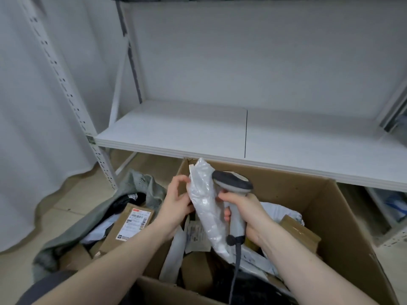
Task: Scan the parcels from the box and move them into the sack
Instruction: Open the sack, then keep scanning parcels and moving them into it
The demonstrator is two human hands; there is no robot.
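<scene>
From the head camera, a long white bubble-wrap parcel [206, 203] is seen held upright and slightly tilted above the open cardboard box [343, 216], between both hands. The left hand [178, 200] is closed on the parcel's left edge, its fingers curled around the upper part and the thumb pressed lower down. The right hand [244, 214] is wrapped around the handle of a grey barcode scanner [233, 188], whose dark head sits just beside the upper part of the parcel (whether the two actually touch cannot be told). The right grip is thus taken up by the scanner, the left grip by the parcel. A dark cable [236, 260] is seen hanging from the scanner's base down into the box.

Inside the box, further parcels are piled: white plastic mailers [279, 211], a brown carton [299, 233] at the right, and a labelled flat packet [196, 235] below the held parcel. To the left of the box, a grey-green sack [141, 183] lies open on the floor, and a brown carton with a white shipping label [130, 225] is seen resting in its mouth, with darker packets around it. Behind the box, a white shelf [176, 128] stands on a perforated white upright [66, 84], and pale sheeting hangs at the left.
</scene>
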